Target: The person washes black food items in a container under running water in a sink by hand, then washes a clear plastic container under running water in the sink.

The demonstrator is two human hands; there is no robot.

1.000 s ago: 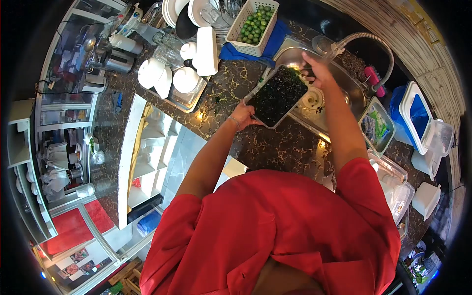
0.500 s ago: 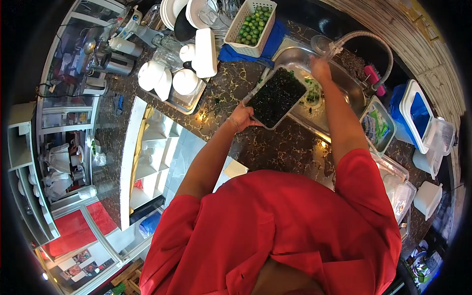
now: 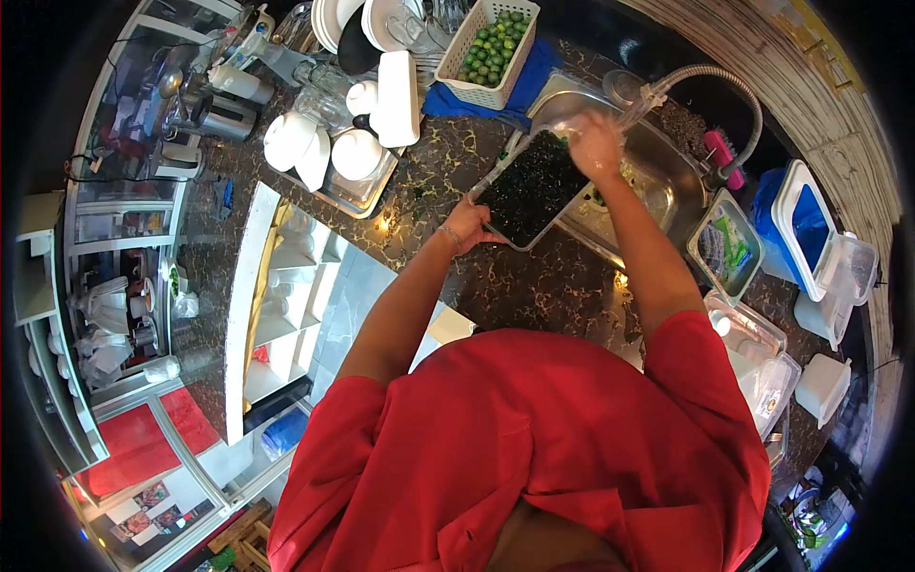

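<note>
My left hand (image 3: 467, 227) grips the lower left corner of a clear rectangular container (image 3: 522, 249), thumb and fingers around its rim. Dark, nearly black shredded contents (image 3: 534, 191) fill it, with a few green bits at the far edge. The container is at the sink's left side, overlapping its edge. Above its far right corner is my right hand (image 3: 597, 148), smeared by motion, so its fingers are unclear. Below that hand, the metal sink (image 3: 658, 205) has wet green scraps in it.
A flexible faucet hose (image 3: 734, 80) arches over the sink near a pink brush (image 3: 721, 148). A basket (image 3: 464, 91) of green limes stands behind. White dishes (image 3: 356, 155) sit on a tray to the left. Plastic tubs (image 3: 822, 389) line the right side.
My right hand has moved left and slightly down, from over the sink beside the faucet head to the container's far right corner. My left hand and the container stay in place.
</note>
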